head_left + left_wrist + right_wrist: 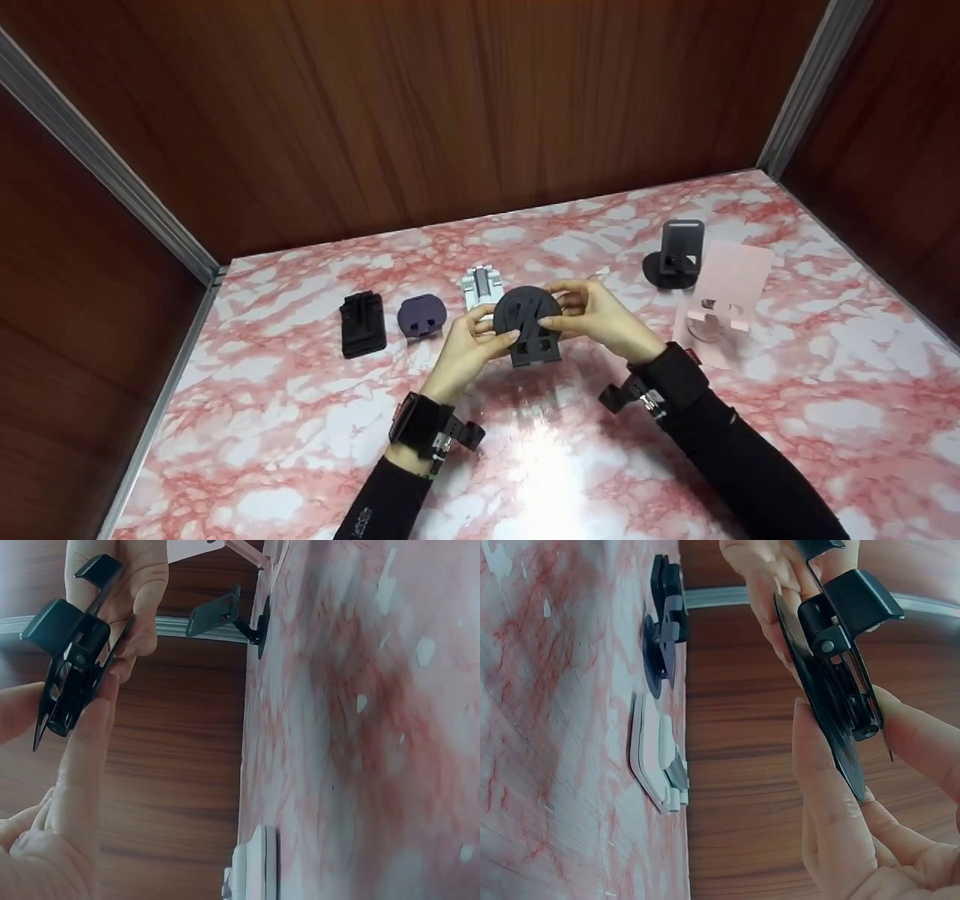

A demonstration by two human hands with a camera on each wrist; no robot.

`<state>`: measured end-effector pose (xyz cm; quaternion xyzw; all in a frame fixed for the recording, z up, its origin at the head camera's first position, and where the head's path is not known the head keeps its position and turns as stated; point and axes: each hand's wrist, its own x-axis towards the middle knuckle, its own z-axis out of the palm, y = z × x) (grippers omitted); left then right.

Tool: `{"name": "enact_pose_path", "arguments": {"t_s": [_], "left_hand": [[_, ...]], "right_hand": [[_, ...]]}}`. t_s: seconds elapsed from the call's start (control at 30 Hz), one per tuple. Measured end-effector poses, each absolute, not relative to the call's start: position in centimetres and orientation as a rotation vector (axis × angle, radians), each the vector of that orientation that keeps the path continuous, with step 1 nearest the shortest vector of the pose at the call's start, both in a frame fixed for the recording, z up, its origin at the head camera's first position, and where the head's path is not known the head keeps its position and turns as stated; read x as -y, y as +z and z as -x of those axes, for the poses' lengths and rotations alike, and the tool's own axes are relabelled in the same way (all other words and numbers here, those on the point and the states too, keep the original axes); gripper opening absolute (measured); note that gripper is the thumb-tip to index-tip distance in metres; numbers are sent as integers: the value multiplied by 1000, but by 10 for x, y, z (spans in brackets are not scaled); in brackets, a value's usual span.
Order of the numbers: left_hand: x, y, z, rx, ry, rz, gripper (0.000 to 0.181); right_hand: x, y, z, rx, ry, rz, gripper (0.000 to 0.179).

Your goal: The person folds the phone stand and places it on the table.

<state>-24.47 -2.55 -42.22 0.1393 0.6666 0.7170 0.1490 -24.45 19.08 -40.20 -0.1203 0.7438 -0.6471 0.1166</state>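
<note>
A black folding phone stand with a round base is held up over the table between both hands. My left hand pinches its left edge, thumb on the near face. On the opposite side my right hand pinches it the same way. Seen edge-on in the right wrist view, the phone stand shows its hinged arm folded close to the round base, with the lip sticking out. The left wrist view also shows the stand with fingers on both sides.
Behind the hands lies a white folded stand. A purple stand and a black folded stand lie to the left. At the right stand an upright dark phone stand and a pink one. Wooden panels wall the marbled table.
</note>
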Motion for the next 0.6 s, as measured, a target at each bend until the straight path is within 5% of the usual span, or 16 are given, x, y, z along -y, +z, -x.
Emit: {"name": "enact_pose_path", "arguments": {"t_s": [0.2,0.6], "left_hand": [[33,-418,246,-2256,1802,-592,45],[42,-423,236,-3039,851,-829,79]], "right_hand": [[-195,-402,246,-2195,-1901,346,53],[-211,-411,266,-2297,-1859,157,55]]}}
